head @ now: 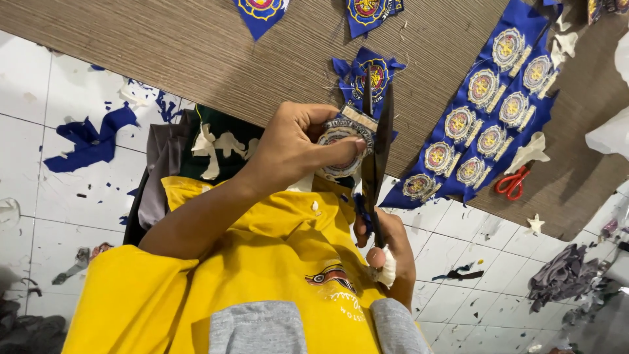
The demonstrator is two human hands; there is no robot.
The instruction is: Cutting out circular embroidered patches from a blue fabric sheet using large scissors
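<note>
Embroidered round patch (339, 147) sits mid-frame, pinched in the left hand (295, 141): thumb pressed across its face, other fingers curled shut behind it. Probably light, thin and a bit floppy, w/ the stitched centre stiffer than the loose blue cloth edge. Best held as it is now, flat on the stitched part, close to the cut line so the cloth stays taut. Frays easily, judging by the threads and snippets about.

Looks: round crest, pale ring w/ gold and red middle, blue backing, ragged blue margin at its right side.

Right hand (390, 252), nearer and lower right, is closed round the handles of long dark scissors (379, 147); a white wrap on one finger. Blades stand upright, partly open, at the patch's right edge.

Further right, a blue strip of uncut patches (485, 118) lies on a brown woven mat (196, 52), red scissors (512, 182) beside it. Blue scraps (88, 141) on the white tiled floor (39, 190), left.
</note>
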